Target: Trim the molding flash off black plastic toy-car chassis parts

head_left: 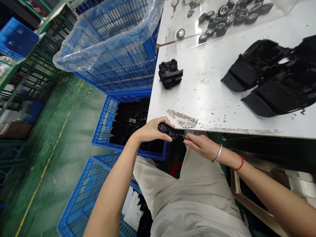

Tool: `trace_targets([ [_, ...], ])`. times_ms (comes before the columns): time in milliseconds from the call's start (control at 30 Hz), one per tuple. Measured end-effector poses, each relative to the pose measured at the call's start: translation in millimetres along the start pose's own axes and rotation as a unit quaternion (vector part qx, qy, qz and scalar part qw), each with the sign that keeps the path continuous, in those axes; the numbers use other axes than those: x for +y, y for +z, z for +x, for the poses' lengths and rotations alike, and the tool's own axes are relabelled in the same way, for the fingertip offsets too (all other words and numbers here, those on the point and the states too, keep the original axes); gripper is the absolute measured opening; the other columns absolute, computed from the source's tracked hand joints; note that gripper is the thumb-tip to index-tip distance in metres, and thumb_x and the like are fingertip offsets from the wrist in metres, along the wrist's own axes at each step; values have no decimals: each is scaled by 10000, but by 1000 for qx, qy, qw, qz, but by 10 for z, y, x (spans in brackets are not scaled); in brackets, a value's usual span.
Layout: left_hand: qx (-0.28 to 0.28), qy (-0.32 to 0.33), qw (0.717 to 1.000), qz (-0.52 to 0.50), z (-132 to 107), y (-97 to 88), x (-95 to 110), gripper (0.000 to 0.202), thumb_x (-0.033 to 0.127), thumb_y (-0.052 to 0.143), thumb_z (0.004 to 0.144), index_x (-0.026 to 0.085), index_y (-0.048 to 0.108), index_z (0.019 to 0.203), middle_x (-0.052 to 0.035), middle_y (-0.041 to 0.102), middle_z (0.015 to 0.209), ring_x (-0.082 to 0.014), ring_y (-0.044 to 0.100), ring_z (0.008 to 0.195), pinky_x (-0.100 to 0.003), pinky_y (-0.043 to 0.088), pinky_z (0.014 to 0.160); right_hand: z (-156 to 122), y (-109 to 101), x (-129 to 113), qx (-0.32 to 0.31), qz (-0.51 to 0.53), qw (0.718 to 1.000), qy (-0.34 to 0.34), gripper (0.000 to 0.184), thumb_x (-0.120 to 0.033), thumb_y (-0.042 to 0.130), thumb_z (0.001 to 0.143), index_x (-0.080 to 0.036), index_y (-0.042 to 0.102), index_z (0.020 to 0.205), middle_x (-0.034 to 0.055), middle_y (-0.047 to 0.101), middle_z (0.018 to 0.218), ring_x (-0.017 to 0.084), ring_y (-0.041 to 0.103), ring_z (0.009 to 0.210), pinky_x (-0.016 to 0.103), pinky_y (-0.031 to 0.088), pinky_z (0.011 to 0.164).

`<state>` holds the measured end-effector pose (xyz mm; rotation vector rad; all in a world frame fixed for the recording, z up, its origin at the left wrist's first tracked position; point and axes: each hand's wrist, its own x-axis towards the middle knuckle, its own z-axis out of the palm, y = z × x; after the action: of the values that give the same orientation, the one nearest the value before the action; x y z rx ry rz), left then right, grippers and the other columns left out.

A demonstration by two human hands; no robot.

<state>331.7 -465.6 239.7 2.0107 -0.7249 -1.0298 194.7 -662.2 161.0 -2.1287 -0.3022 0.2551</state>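
Left hand [152, 130] clamps a black part [168, 131], long axis slanting down-right toward right hand's [202, 144] clamped tool [187, 138].

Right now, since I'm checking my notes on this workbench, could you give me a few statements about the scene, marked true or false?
1. The left hand holds a small black plastic part. True.
2. A silver metal bangle circles the left wrist. False: it circles the right wrist.
3. The right hand holds a thin red-handled tool. True.
4. The small round black wheels with silver-coloured hubs lie on the green floor. False: they lie on a clear plastic sheet on the white flat-topped table.
5. A blue slotted plastic crate beside the table holds many black plastic pieces. True.
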Motion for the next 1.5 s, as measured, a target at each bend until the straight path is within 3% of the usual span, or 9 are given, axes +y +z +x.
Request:
trace_targets([
  [600,-4,16,1000,-14,-1,5,-37,466,333,829,570,172,633,961,-18,653,970,-185,586,928,-287,427,827,101,-10,-32,-34,8,999,28,262,-420,281,934,-246,329,745,-79,322,521,113,328,454,253,257,492],
  [867,3,19,1000,-19,6,7,-72,469,329,837,559,170,641,954,-25,655,990,-189,591,944,-293,429,852,167,-41,-43,-70,35,997,17,256,-396,292,941,-238,352,749,-54,424,566,113,391,480,249,303,500],
  [1133,19,22,999,-38,-3,55,-71,458,312,840,561,173,633,945,-33,652,996,-188,592,945,-293,434,864,-21,-25,-102,-20,-68,997,13,222,-384,286,967,-250,323,794,-75,350,531,126,359,436,247,239,469],
  [1267,15,28,999,-10,-135,59,48,412,361,768,663,181,603,995,-12,625,925,-164,573,876,-262,440,791,-260,-84,-136,7,-74,997,20,245,-399,255,974,-260,287,774,-77,308,534,140,371,440,262,232,475],
  [1367,2,27,1000,3,-327,-38,257,347,377,695,741,184,583,1008,0,602,878,-145,552,806,-246,441,725,-434,-117,-125,28,-48,998,32,273,-418,242,978,-265,265,754,-79,284,534,139,346,441,273,235,483],
  [1500,80,57,995,27,-482,-313,617,317,377,651,788,181,583,1027,-17,626,917,-144,569,788,-250,454,710,-561,-60,-113,37,-5,998,48,289,-429,245,975,-263,305,746,-67,332,553,136,365,468,277,274,498],
])
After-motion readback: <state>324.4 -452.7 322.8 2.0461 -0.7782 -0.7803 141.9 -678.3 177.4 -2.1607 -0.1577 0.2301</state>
